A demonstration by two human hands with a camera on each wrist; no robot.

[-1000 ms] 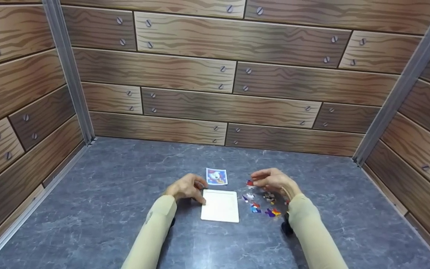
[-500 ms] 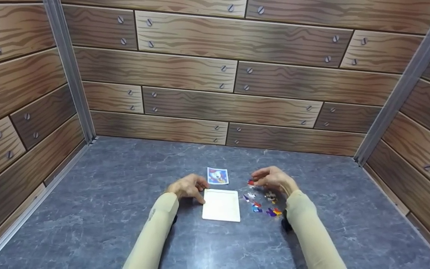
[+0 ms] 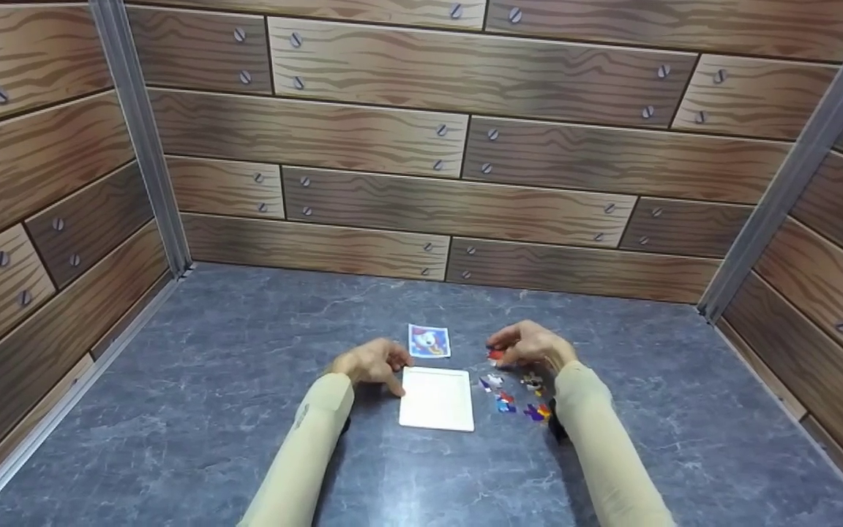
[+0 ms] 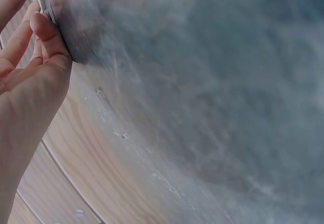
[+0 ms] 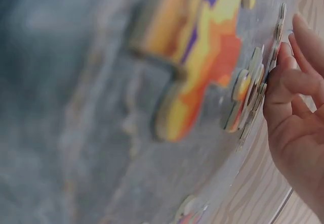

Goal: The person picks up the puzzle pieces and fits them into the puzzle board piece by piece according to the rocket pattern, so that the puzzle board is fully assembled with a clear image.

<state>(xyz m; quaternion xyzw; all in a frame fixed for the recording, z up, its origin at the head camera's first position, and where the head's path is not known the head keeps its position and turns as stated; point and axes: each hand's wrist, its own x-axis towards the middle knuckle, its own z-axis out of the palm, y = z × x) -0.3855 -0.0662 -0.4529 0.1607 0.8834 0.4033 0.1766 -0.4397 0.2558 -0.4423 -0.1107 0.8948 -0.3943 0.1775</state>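
Observation:
My left hand (image 3: 374, 360) holds the top-left corner of a square white tray (image 3: 436, 400), thumb at its left edge and fingers by the corner. In the left wrist view its thumb and fingertips meet a thin pale edge. My right hand (image 3: 533, 344) is over the right side, pinching a small red puzzle piece (image 3: 495, 354) between thumb and forefinger, low at the table. Part of this piece is covered by the fingers. Between the tray and the right sleeve lie a white-and-purple piece (image 3: 493, 381), a red-and-blue piece (image 3: 506, 402) and a purple-and-orange piece (image 5: 217, 47).
A picture card (image 3: 429, 341) with a white cartoon figure on blue lies behind the tray. A dark mottled piece (image 3: 533, 382) lies below the right palm. The grey marbled table (image 3: 282, 307) is enclosed by wood-patterned walls (image 3: 363, 190).
My right hand has shifted slightly left, its thumb and forefinger closing round the red puzzle piece. The left hand stays at the tray's corner. The whole head view has shifted a little.

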